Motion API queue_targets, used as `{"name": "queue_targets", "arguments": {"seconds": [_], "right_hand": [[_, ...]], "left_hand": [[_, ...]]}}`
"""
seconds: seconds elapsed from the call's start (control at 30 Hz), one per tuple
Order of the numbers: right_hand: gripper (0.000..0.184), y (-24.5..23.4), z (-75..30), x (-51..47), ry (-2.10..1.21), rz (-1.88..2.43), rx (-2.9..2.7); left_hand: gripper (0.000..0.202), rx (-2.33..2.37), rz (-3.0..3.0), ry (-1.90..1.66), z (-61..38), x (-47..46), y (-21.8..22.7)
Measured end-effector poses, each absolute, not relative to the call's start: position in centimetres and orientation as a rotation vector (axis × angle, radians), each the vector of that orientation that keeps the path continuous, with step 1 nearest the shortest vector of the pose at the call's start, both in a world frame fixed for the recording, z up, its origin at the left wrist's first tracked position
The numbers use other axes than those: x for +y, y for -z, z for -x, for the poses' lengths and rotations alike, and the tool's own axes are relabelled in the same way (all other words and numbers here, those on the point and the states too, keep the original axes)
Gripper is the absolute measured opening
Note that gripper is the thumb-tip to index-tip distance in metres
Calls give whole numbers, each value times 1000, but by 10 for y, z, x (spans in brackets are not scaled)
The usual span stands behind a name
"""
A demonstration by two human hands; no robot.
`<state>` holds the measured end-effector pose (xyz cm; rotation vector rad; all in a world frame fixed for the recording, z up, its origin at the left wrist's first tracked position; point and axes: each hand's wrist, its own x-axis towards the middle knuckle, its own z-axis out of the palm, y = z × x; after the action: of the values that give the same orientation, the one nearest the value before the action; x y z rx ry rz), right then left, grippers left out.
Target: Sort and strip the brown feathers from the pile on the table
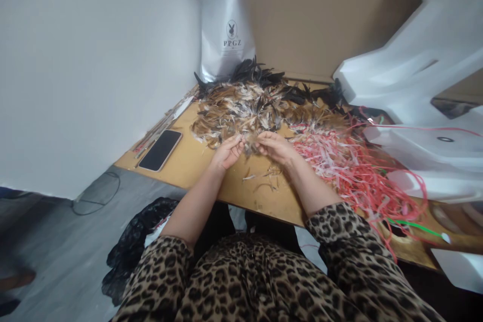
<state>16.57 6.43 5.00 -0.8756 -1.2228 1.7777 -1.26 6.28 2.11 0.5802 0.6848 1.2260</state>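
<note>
My left hand (230, 151) is closed in a pinch at the near edge of a feather pile. Facing it, my right hand (276, 147) has its fingers bent together. A small brownish feather (250, 146) shows between the two hands, with the fingertips of both closed on it; its outline is blurred. Just beyond them spreads the heap of brown, white and black feathers (241, 103). A few loose feathers (269, 173) lie on the wooden table (245, 193) below my right hand.
A phone (161, 150) lies at the table's left. Pink and red ribbon strips (350, 171) tangle on the right, beside white moulded pieces (426, 146). A silvery bag (226, 25) stands behind the feathers. Black plastic (139, 241) lies on the floor at left.
</note>
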Motion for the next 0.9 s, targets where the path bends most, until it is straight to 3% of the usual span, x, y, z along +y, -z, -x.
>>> {"name": "queue_targets", "arguments": {"seconds": [0.17, 0.33, 0.63, 0.9], "right_hand": [[37, -44, -151, 63, -1350, 959, -1423], [29, -41, -139, 58, -1094, 1013, -1413], [31, -36, -157, 68, -1281, 1048, -1327], [31, -38, -155, 68, -1252, 1048, -1375]], "left_hand": [[7, 648, -549, -1210, 10, 63, -18], [7, 620, -601, -1118, 6, 61, -15], [12, 683, -699, -1039, 7, 60, -13], [23, 753, -844, -956, 5, 55, -14]]}}
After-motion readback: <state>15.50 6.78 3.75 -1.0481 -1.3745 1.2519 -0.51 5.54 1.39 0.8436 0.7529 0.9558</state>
